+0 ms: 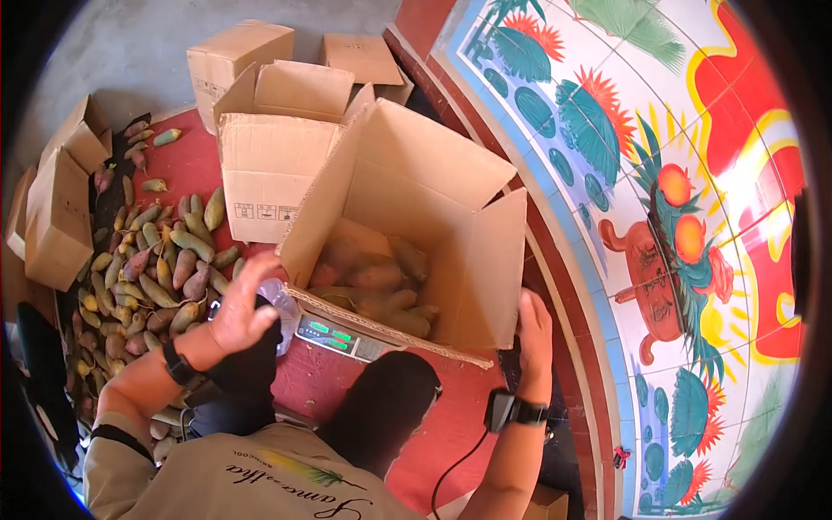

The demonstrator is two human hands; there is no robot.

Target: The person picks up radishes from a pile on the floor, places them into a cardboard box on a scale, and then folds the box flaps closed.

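Left hand (238, 312) spread wide, right hand (536, 334) loosely open, either side of the cardboard box (472, 260).
A scale display (329, 335) shows below its near edge; contact is unclear. Roots (377, 277) lie inside, between the hands, toward the near left corner.

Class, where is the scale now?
In the head view, the scale is left of centre, at the near edge of the big open box, right of the left hand.
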